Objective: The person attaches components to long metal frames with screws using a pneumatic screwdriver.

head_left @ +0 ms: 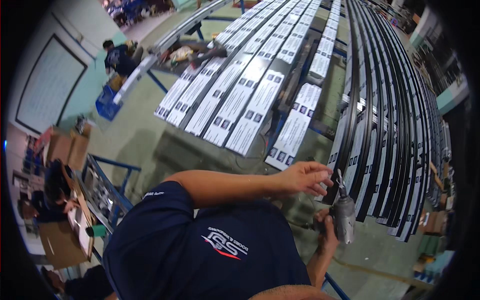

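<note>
My right hand (327, 233) is wrapped round the handle of a grey power drill (344, 220), which points away from me with its bit (340, 177) up front. Reaching across my body, my left hand (306, 178) hovers just left of the bit, its fingers loosely bent and apart. I make out nothing held in it. Just beyond that hand lies the near end of a long profile (295, 132) covered in printed white film. To the right run several long dark-and-white profiles (356, 165) side by side.
More film-covered profiles (240, 107) rest on blue-framed supports to the left. Tools and cloths (187, 54) lie by their far end. A person in dark clothes (120, 59) sits near a blue crate (106, 102); another works among cardboard boxes (62, 147) at left. A blue metal frame (112, 175) stands beside me.
</note>
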Available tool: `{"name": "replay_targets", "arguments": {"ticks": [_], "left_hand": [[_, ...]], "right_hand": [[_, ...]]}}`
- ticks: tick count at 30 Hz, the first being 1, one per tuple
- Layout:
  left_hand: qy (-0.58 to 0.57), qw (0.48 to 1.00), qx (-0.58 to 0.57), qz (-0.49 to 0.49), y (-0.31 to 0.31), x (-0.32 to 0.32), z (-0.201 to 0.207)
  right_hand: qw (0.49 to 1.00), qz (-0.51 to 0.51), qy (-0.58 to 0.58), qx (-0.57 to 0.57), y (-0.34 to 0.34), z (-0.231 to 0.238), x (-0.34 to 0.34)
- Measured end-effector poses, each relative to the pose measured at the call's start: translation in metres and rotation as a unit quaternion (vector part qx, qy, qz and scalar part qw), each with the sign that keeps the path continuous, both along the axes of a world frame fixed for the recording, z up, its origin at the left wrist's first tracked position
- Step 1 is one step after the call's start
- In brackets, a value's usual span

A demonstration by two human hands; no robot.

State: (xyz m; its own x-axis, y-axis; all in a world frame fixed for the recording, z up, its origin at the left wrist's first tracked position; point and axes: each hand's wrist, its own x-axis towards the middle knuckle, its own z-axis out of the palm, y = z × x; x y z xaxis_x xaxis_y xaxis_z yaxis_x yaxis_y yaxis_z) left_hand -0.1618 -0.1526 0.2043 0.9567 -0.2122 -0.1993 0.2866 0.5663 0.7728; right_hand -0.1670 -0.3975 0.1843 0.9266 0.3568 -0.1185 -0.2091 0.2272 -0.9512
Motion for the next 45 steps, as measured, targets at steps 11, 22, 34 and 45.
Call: {"name": "replay_targets", "arguments": {"ticks": [11,22,34,45], "left_hand": [[0.05,0.954,-0.054,0.292,0.218,-0.249,0.033],[0.018,0.857,-0.086,0.507,0.326,-0.388,0.025],[0.075,0.877,-0.011,0.475,0.487,-0.374,-0.012],[0.257,0.878,0.199,0.35,0.715,-0.384,-0.134]], "right_hand": [[0.876,0.295,-0.338,-0.178,0.257,0.037,-0.124],[0.842,0.498,-0.208,0.012,0.447,0.036,-0.177],[0.876,0.468,0.111,-0.038,0.606,0.01,-0.137],[0.919,0.238,0.296,-0.102,0.743,-0.096,0.006]]}}
